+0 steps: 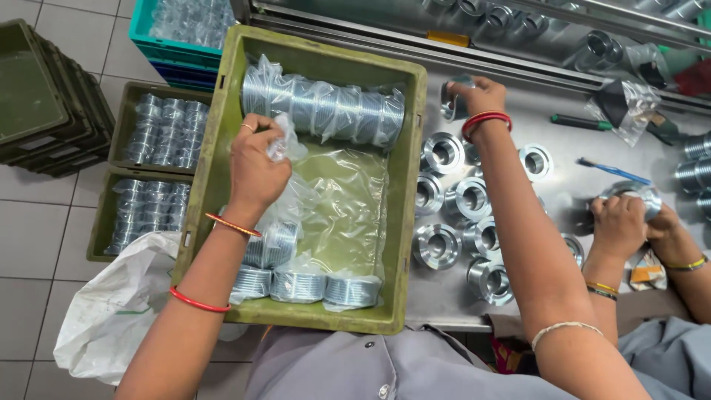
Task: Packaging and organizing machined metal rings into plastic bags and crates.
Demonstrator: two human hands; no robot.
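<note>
My left hand (257, 163) is over the green crate (215, 141) and grips a clear plastic bag (285, 144). The crate holds a row of bagged threaded metal rings (326, 107) at its far end and a few more (296, 285) at its near end, on a clear plastic liner. My right hand (478, 95) reaches onto the steel table (570, 178) and grips a bare metal ring (450, 100). Several more bare metal rings (468, 198) lie on the table just right of the crate.
A co-worker's hands (629, 218) at the right hold another metal ring. Crates of bagged rings (152, 170) sit on the floor at left, beside stacked empty crates (44, 89) and a white sack (118, 304). A teal crate (159, 41) stands behind. A blue pen (615, 172) lies on the table.
</note>
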